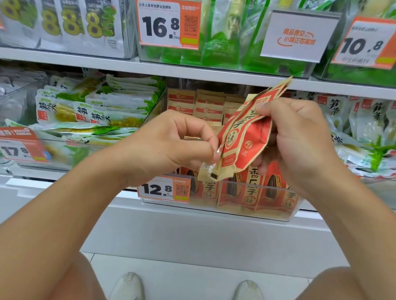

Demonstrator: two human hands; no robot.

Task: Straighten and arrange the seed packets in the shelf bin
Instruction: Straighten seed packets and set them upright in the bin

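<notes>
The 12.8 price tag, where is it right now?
In the head view, the 12.8 price tag sits on the left front of the clear seed packet bin, below the left hand and the held packet.

The seed packet (pixel 244 140) I'm holding is red-orange and kraft tan. The ones in the clear bin (pixel 217 209) are red with striped black seeds. Price tag (pixel 164 189) is white and orange; the bamboo shoot packs (pixel 93 109) are green, white and yellow.

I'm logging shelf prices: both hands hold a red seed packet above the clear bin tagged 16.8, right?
Not quite. In the head view the left hand and right hand do hold the red seed packet above the clear bin, but its price tag reads 12.8.
</notes>
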